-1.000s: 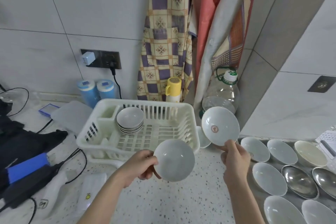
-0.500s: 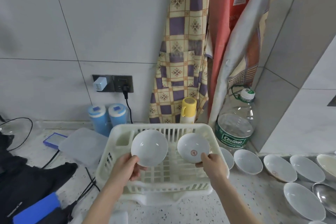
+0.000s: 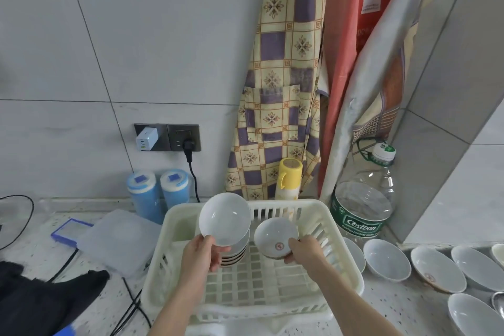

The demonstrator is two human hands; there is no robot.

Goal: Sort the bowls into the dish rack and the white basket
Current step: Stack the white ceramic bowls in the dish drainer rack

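Two bowls are coming in over the big white slotted plastic dish rack (image 3: 253, 284) sitting on the speckled stone counter (image 3: 114, 305), and that is the news of the last second: a moment back both were being carried in front of the rack, now both are hanging inside its walls. In my judgement that puts the drop-off very close.

Behind the rack, the clear plastic water jug with the green label (image 3: 362, 213) is standing by the corner, with the checked yellow-and-purple apron (image 3: 281, 106) hanging on the wall.

To the right, a row of white ceramic bowls waiting on the counter (image 3: 436, 267) is showing plenty left to sort.

Inside the rack, the stack of white bowls with dark rims (image 3: 237, 254) is sitting at the back left.

The plain white ceramic bowl (image 3: 225, 218) is tilting toward the camera directly above that stack, the left hand (image 3: 203, 255) reaching forward with its fingers pinching the near rim, thumb on the inside.

The white bowl with the red emblem (image 3: 275, 237) is lower, over the rack's grid floor just right of the stack, the right hand (image 3: 305, 249) gripping its right edge with curled fingers, forearm angling in from the lower right.
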